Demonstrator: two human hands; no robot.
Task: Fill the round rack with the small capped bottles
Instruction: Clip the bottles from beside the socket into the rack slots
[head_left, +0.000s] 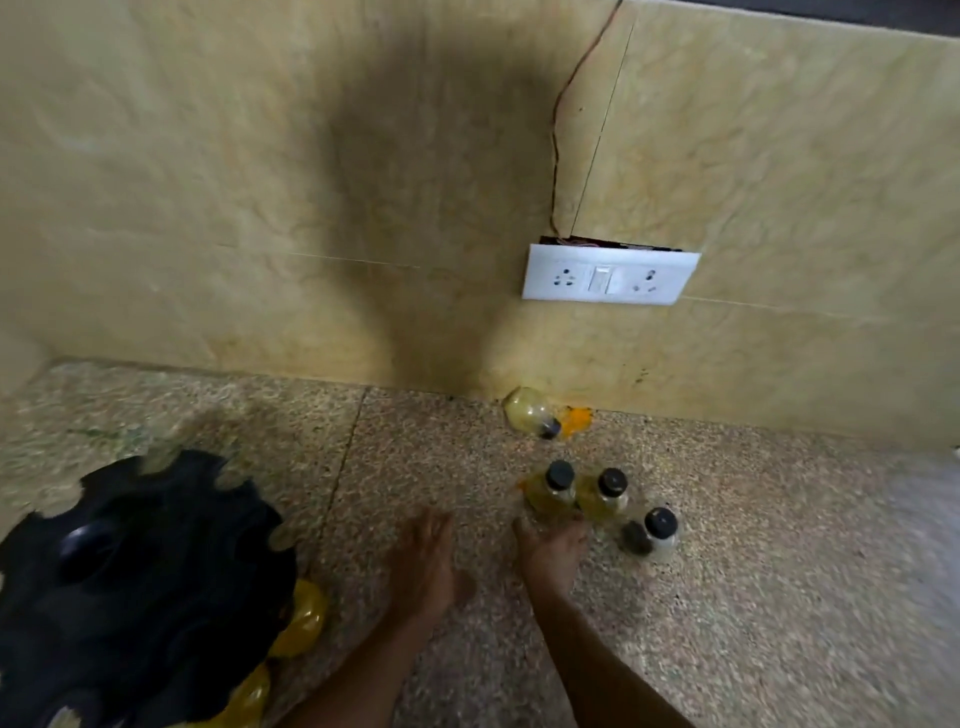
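A black round rack (130, 587) with notched slots stands at the lower left; yellow bottles (304, 618) sit in slots on its right rim. Two upright yellow bottles with black caps (556, 491) (608, 496) stand mid-counter, and a clear one (657, 530) stands just right of them. Another yellow bottle (530, 413) lies on its side against the wall. My right hand (553, 551) reaches to the base of the left upright bottle, fingers touching it. My left hand (423, 561) hovers flat over the counter, holding nothing.
The speckled stone counter (727, 597) meets a beige tiled wall. A white socket plate (608, 278) is mounted on the wall above the lying bottle. An orange smear (576, 418) marks the counter beside that bottle.
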